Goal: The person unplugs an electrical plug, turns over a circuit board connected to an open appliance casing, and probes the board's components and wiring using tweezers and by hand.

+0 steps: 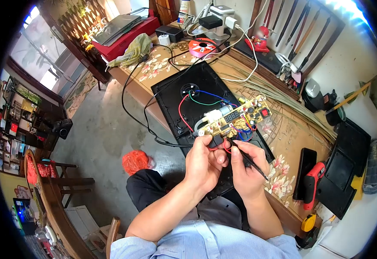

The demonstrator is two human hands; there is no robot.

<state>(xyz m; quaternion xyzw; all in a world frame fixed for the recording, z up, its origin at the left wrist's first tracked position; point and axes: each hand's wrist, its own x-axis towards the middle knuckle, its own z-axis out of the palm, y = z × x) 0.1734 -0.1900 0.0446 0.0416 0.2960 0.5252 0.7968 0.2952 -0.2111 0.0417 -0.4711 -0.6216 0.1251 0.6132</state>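
A yellow circuit board point(236, 117) with a digit display and a red button is held tilted above a black plastic housing point(175, 93). My left hand point(205, 162) pinches the board's lower left edge, its other fingers curled. In my right hand point(249, 168) is a thin black tool point(255, 165), its tip close to red wires point(226, 146) at the board's lower edge. Whether the tip touches them cannot be made out. Red, green and blue wires run from the round part of the housing to the board. A black cable leads off to the left.
On the table point(283, 142) lie a black phone-like device point(305, 172), a red and black tool point(313, 183), a yellow tape measure point(308, 222), black plastic panels point(344, 166) and a red reel point(201, 47). A red bag point(135, 162) rests on the floor.
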